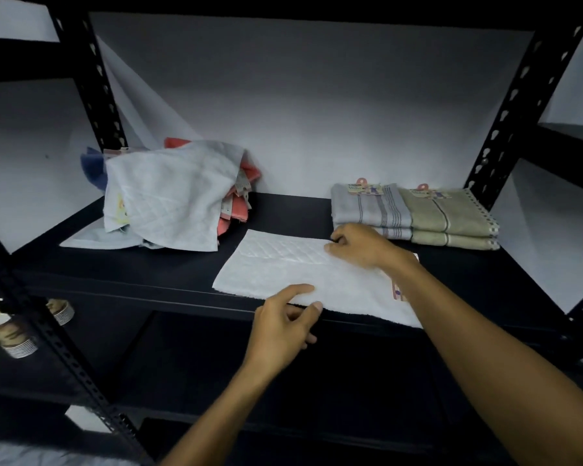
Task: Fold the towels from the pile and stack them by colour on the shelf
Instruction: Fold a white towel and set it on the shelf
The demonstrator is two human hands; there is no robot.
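Note:
A white quilted towel [283, 267] lies flat on the black shelf board [132, 274], its near edge at the board's front. My left hand [283, 326] pinches that near edge between thumb and fingers. My right hand [357, 245] rests on the towel's far right part with fingers curled on the cloth. At the back left sits the loose pile of towels [169, 193]: pale blue on top, coral and dark blue beneath. At the right stand two folded stacks, grey striped towels [371, 210] and olive striped towels [448, 216].
Black perforated uprights stand at the left [98, 92] and right [512, 119] of the bay. A lower shelf lies dark beneath. Stacks of paper cups [17, 344] hang at the far left. A white wall backs the shelf.

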